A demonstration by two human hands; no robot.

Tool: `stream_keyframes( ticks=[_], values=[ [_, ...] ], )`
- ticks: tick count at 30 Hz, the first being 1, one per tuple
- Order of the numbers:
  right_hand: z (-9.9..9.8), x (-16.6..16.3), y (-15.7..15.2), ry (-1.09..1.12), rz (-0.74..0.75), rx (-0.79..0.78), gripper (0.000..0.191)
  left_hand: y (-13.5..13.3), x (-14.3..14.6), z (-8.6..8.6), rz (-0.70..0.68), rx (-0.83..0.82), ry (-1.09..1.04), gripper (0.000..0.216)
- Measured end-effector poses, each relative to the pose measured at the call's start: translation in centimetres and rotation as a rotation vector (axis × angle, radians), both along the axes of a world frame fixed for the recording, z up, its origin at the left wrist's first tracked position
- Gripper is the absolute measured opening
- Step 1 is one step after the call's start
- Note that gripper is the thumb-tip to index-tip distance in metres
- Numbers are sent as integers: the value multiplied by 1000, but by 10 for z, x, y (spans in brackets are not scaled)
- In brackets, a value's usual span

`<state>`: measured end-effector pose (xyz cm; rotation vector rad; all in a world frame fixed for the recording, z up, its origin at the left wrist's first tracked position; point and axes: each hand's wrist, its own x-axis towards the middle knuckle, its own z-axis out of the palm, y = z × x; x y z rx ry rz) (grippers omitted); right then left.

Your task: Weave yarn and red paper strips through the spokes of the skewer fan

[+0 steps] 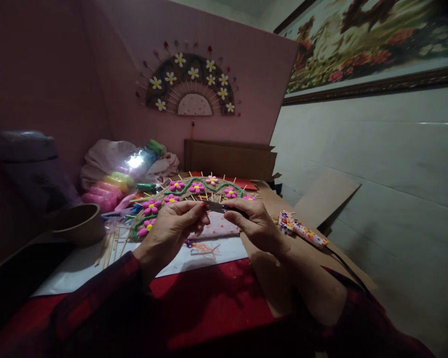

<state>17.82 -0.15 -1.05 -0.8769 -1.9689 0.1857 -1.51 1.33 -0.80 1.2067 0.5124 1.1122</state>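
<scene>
My right hand [256, 221] is closed around a bladed tool [213, 206] with a black handle and a flat grey blade; whether it is a knife or scissors I cannot tell. The blade points left, toward my left hand [182, 219]. Thumb and forefinger of that hand pinch a small red piece [204, 204] at the blade's tip. Behind and below both hands lies a fan-shaped craft [186, 193], decorated with pink flowers, a wavy green line and thin sticks. Its dotted pale centre [220, 226] is partly hidden by my hands.
A brown pot [78, 226] stands at left beside loose sticks [114, 246] and bags of coloured clay [108, 191]. To the right, a flower-patterned glue gun [302, 229] with a cord rests on cardboard [269, 278]. Another fan [194, 79] hangs on the pink wall.
</scene>
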Motion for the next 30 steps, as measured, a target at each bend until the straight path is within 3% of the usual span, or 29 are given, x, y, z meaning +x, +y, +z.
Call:
stream_keyframes(
  ticks=[10, 24, 30],
  values=[
    [1, -2, -1, 31, 8, 23, 17, 0, 1, -2, 70, 86, 29, 24],
    [1, -5, -3, 84, 23, -99, 20, 1, -1, -2, 91, 144, 39, 19],
    [-1, -6, -3, 101, -13, -74, 17, 0, -1, 0, 110, 177, 61, 19]
  ],
)
